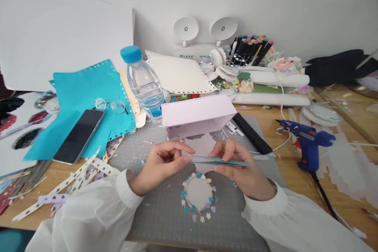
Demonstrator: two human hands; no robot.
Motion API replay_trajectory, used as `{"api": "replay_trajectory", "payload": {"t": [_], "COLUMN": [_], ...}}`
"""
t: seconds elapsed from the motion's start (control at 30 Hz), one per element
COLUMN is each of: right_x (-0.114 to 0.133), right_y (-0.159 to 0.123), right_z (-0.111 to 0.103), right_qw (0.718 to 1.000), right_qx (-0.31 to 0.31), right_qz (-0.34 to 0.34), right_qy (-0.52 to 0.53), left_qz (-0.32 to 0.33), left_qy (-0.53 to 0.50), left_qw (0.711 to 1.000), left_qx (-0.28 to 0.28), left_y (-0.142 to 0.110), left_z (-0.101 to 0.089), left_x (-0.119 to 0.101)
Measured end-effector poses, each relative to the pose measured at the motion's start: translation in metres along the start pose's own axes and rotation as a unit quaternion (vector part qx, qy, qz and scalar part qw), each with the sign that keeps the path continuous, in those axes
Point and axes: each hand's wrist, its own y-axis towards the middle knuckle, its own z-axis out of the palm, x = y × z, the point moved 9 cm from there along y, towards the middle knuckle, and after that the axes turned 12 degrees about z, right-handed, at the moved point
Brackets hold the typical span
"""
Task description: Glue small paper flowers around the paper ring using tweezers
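Note:
Two thin light-teal paper edges (218, 161), perhaps one folded piece, run between my hands above the cutting mat (153, 220). My right hand (239, 165) grips the paper between thumb and fingers at its right end. At the left end, the thumb and forefinger of my left hand (163, 165) pinch its tip. Below lies a round white paper piece (199, 193) ringed by a string of small blue, cream and lilac flowers and hearts. Just beyond my hands is an open pale-lilac paper box (197, 112), lying on its side, with a pale scalloped paper (202, 143) in front.
A blue glue gun (308, 141) stands at right, its cable trailing forward. A water bottle (144, 82) rises behind the mat. At left are a phone (79, 136), glasses (110, 105), teal sheets (85, 82) and punched strips (73, 181). Markers (252, 51) stand at the back.

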Motion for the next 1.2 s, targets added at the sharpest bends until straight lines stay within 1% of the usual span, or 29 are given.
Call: {"api": "replay_trajectory", "payload": {"t": [0.13,0.33,0.6,0.7,0.87,0.97,1.07,1.13,1.2], "right_x": [0.002,0.003,0.006,0.01,0.017,0.017,0.015,0.011,0.006], "right_y": [-0.003,-0.003,-0.005,-0.007,-0.01,-0.01,-0.007,-0.004,-0.001], "right_z": [0.004,0.001,0.002,0.005,0.008,0.003,-0.011,-0.02,-0.025], "right_qw": [1.0,0.999,0.996,0.993,0.988,0.99,0.993,0.992,0.987], "right_qx": [0.002,-0.018,-0.02,-0.019,-0.02,-0.025,-0.065,-0.101,-0.124], "right_qz": [-0.017,-0.037,-0.058,-0.076,-0.11,-0.116,-0.097,-0.067,-0.035], "right_qy": [-0.026,-0.034,-0.064,-0.086,-0.102,-0.073,-0.011,0.046,0.094], "left_qz": [-0.009,-0.014,-0.034,-0.048,-0.064,-0.064,-0.054,-0.05,-0.049], "left_qy": [-0.004,-0.022,-0.019,-0.02,-0.008,-0.017,-0.064,-0.102,-0.121], "left_qw": [1.0,1.0,0.999,0.999,0.997,0.993,0.985,0.982,0.982], "left_qx": [0.0,0.007,0.005,-0.007,-0.047,-0.097,-0.151,-0.151,-0.134], "left_y": [0.0,0.002,0.001,0.001,0.0,0.003,0.006,0.009,0.01], "left_z": [0.001,0.003,0.002,0.0,-0.008,-0.02,-0.032,-0.032,-0.03], "left_x": [0.001,0.001,0.005,0.009,0.014,0.013,0.01,0.009,0.008]}}
